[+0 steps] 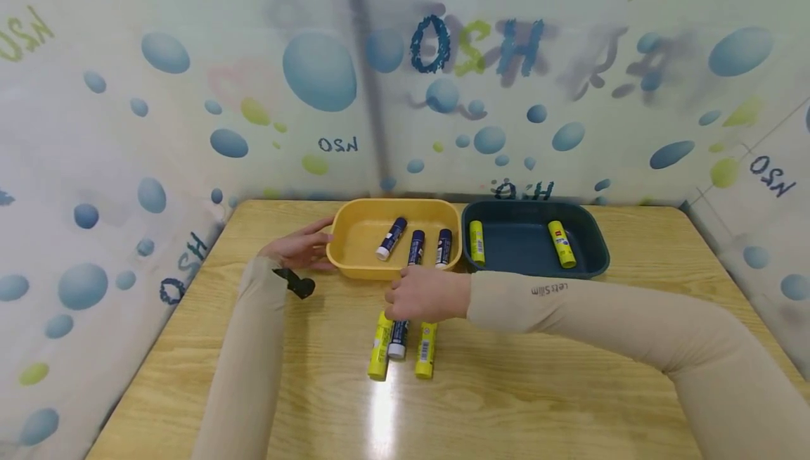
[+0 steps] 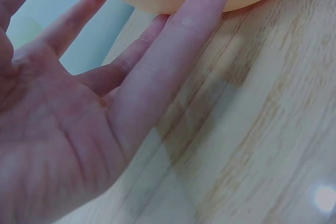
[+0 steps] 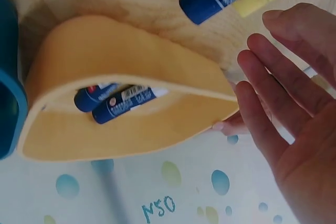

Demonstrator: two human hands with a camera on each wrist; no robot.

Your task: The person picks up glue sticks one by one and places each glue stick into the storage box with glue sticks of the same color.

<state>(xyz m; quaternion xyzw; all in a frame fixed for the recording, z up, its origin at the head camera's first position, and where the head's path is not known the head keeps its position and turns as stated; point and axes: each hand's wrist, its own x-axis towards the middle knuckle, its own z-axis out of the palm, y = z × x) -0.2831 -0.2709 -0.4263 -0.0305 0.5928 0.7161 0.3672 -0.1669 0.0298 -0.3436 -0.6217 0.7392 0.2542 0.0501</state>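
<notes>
A person's right hand (image 1: 427,293) hung above the far end of a blue glue stick (image 1: 399,339), its fingers apart and loosely extended, with nothing visibly in their hold. The stick lay on the wooden surface (image 1: 538,382) between two yellow ones, close beside the left yellow stick (image 1: 379,351) and with a wider gap to the right yellow stick (image 1: 426,353). The left hand (image 1: 300,245) was spread at the left end of an orange tray (image 1: 363,272), fingertips against its outer wall, gripping nothing. Three blue sticks (image 1: 393,237) lay in that tray; two yellow sticks (image 1: 477,243) lay in the dark tray (image 1: 515,238) alongside. For a clean pick-up, a narrow pinch across the barrel looked best, one fingertip slipped into the wider gap, since a broad grab could have dragged the neighbors or set them rolling. A lift clear of the orange tray's near rim seemed wise, a light left-hand touch being enough to steady it.
</notes>
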